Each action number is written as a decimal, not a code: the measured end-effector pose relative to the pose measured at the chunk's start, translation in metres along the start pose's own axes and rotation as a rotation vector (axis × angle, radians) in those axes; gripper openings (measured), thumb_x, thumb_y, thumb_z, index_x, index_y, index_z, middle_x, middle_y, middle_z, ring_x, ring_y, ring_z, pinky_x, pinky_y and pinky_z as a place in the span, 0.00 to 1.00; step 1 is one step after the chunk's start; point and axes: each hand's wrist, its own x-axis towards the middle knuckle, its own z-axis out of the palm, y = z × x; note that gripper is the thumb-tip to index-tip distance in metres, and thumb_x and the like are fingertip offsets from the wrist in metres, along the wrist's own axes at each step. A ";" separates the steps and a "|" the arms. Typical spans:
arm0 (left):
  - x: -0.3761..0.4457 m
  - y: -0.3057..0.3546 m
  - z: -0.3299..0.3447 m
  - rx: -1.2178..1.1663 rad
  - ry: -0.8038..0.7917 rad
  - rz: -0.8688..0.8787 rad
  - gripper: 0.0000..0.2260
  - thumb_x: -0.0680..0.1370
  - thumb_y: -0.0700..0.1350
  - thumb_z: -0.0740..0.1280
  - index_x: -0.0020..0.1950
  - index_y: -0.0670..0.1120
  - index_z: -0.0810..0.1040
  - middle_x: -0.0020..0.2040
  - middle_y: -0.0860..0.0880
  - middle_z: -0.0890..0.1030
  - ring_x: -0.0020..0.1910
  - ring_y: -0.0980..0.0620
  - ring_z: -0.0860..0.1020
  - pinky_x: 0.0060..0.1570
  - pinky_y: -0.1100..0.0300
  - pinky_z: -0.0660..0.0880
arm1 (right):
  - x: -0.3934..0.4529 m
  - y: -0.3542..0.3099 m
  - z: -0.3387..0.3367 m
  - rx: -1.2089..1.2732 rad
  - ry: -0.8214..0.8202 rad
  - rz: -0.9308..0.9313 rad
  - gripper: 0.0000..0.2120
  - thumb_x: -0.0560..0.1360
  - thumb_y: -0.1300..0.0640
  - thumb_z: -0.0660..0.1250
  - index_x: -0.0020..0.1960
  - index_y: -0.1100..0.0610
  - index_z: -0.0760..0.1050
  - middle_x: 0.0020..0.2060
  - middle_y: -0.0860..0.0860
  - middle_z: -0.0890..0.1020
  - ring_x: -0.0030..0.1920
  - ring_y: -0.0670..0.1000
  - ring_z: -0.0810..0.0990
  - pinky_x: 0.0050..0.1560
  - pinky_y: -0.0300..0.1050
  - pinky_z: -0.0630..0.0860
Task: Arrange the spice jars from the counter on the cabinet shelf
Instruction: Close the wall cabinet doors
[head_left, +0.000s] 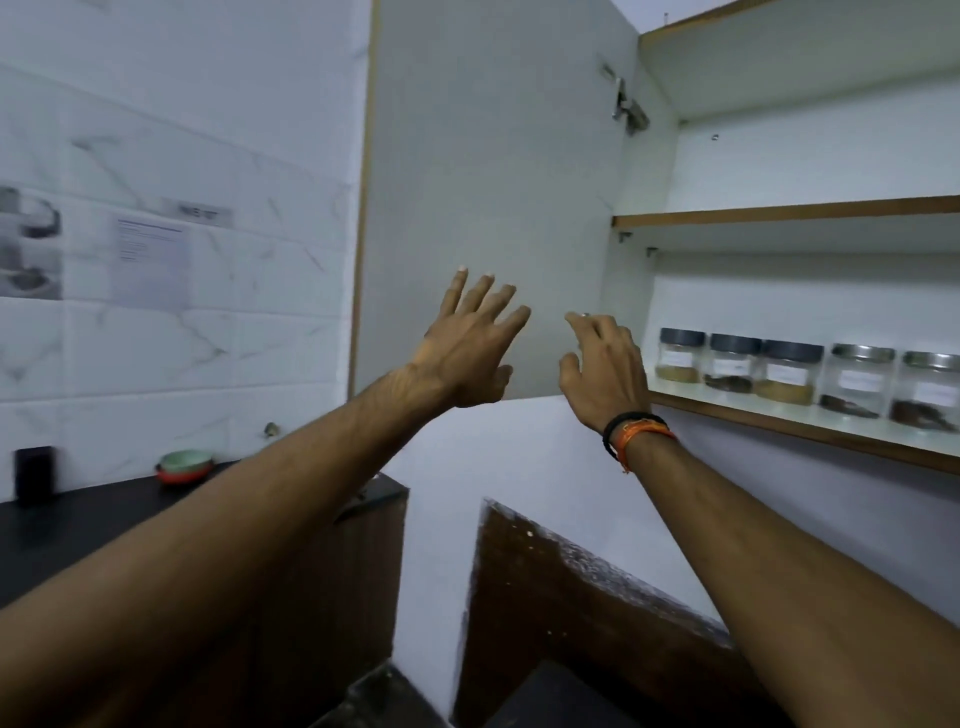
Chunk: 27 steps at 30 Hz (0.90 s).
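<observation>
Several clear spice jars (787, 371) stand in a row on the lowest cabinet shelf (810, 427) at the right; three have dark lids, two have metal lids. The white cabinet door (493, 182) stands swung out to the left. My left hand (470, 345) is raised with fingers spread in front of the door's lower part, holding nothing. My right hand (605, 366) is beside it, fingers loosely bent near the door's lower hinge-side edge, just left of the first jar. Whether either hand touches the door I cannot tell.
A bare upper shelf (779, 212) sits above the jars. A dark counter (104, 519) at the lower left carries a green and red bowl (184, 465) and a black box (34, 475). A brown wooden panel (571, 613) lies below. Tiled wall at left.
</observation>
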 end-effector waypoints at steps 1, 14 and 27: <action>-0.008 -0.010 -0.001 0.022 0.015 -0.034 0.34 0.77 0.54 0.67 0.79 0.47 0.59 0.81 0.40 0.56 0.80 0.37 0.50 0.78 0.36 0.42 | 0.005 -0.013 0.005 0.023 0.011 -0.020 0.25 0.75 0.60 0.62 0.73 0.57 0.68 0.65 0.57 0.74 0.64 0.58 0.71 0.64 0.55 0.71; -0.081 -0.095 -0.004 -0.143 0.187 -0.378 0.45 0.74 0.50 0.69 0.82 0.45 0.44 0.81 0.36 0.45 0.80 0.35 0.52 0.75 0.41 0.60 | 0.059 -0.142 0.028 0.089 0.097 -0.296 0.29 0.79 0.55 0.59 0.79 0.53 0.57 0.78 0.56 0.58 0.76 0.58 0.58 0.72 0.56 0.62; -0.065 -0.103 0.004 -1.408 0.104 -0.675 0.15 0.79 0.44 0.66 0.66 0.50 0.71 0.60 0.49 0.81 0.54 0.52 0.82 0.46 0.59 0.82 | 0.070 -0.169 0.035 0.204 0.147 -0.298 0.29 0.81 0.50 0.58 0.79 0.52 0.55 0.78 0.56 0.57 0.77 0.56 0.58 0.73 0.55 0.65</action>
